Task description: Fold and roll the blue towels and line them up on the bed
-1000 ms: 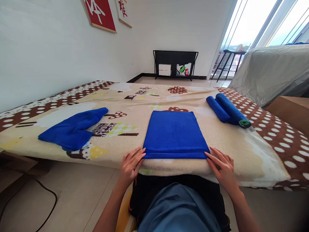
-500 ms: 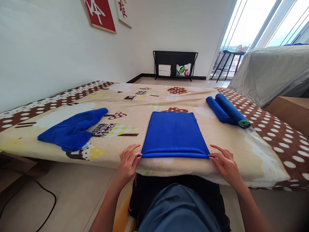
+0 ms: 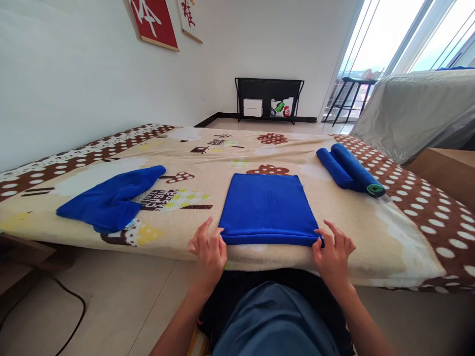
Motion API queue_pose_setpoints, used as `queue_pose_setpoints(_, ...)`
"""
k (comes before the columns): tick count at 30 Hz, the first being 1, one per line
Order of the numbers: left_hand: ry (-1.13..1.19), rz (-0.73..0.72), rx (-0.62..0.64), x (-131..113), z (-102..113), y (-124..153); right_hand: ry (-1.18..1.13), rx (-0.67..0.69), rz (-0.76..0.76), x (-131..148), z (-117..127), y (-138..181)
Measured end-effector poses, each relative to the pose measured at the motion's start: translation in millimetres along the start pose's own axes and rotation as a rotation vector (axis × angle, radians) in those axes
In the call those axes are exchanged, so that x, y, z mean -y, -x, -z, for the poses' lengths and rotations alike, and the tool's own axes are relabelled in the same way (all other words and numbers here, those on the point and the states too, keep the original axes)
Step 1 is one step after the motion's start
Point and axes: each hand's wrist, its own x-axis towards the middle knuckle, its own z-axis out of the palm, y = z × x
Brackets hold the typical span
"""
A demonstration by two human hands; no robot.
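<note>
A blue towel (image 3: 269, 205) lies flat on the bed, with a narrow rolled fold along its near edge. My left hand (image 3: 210, 249) pinches the left end of that fold, thumb and index finger closed on it. At the right end, my right hand (image 3: 332, 249) grips the fold the same way, its other fingers raised. Off to the left rests a crumpled blue towel (image 3: 111, 200). Two rolled blue towels (image 3: 354, 170) lie side by side on the right; the nearer end of one shows a green spiral edge.
A cream patterned blanket (image 3: 193, 168) covers the bed, with brown polka-dot fabric (image 3: 438, 217) along the sides. Beyond stand a black rack (image 3: 269, 89) and a dark stool (image 3: 351, 94). A cardboard box (image 3: 441, 170) and a grey-covered piece of furniture (image 3: 419, 104) are at right.
Both hands have moved inward and rolled over the fold, their fingers now more upright. The near fold looks thicker, and the towel's far edge has shifted slightly nearer.
</note>
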Motion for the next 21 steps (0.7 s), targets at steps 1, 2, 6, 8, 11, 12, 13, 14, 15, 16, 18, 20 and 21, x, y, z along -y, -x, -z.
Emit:
queue_pose_setpoints(1, 0.029, -0.052, -0.031, -11, -5, 1, -0.033, -0.011, 0.028, 13, -2, 2)
queue_pose_setpoints(2, 0.062, -0.115, -0.039, -22, -10, 2, -0.092, -0.004, 0.071, 26, -5, 4)
queue_pose_setpoints(6, 0.226, -0.321, 0.059, -56, -28, 0, -0.324, 0.074, 0.207, 66, -12, 5)
queue_pose_setpoints(8, 0.322, -0.391, 0.122, -58, -32, -3, -0.360, 0.111, 0.223, 68, -13, 3)
queue_pose_setpoints(11, 0.393, -0.426, 0.183, -39, -28, -4, -0.365, 0.166, 0.233, 49, -12, 4)
queue_pose_setpoints(12, 0.388, -0.421, 0.197, -30, -24, -3, -0.361, 0.173, 0.231, 39, -10, 5)
queue_pose_setpoints(13, 0.375, -0.413, 0.209, -21, -21, -1, -0.357, 0.173, 0.228, 30, -9, 6)
queue_pose_setpoints(14, 0.357, -0.401, 0.217, -13, -17, 1, -0.352, 0.167, 0.224, 22, -7, 7)
queue_pose_setpoints(15, 0.336, -0.383, 0.220, -8, -14, 3, -0.348, 0.161, 0.221, 17, -5, 8)
queue_pose_setpoints(16, 0.314, -0.361, 0.217, -6, -11, 4, -0.345, 0.157, 0.220, 15, -4, 8)
queue_pose_setpoints(18, 0.282, -0.332, 0.206, -13, -9, 4, -0.349, 0.163, 0.228, 22, -2, 5)
queue_pose_setpoints(20, 0.286, -0.366, 0.234, -32, -12, -1, -0.375, 0.202, 0.264, 39, -2, -1)
queue_pose_setpoints(21, 0.298, -0.396, 0.255, -43, -14, -4, -0.392, 0.228, 0.285, 49, -3, -4)
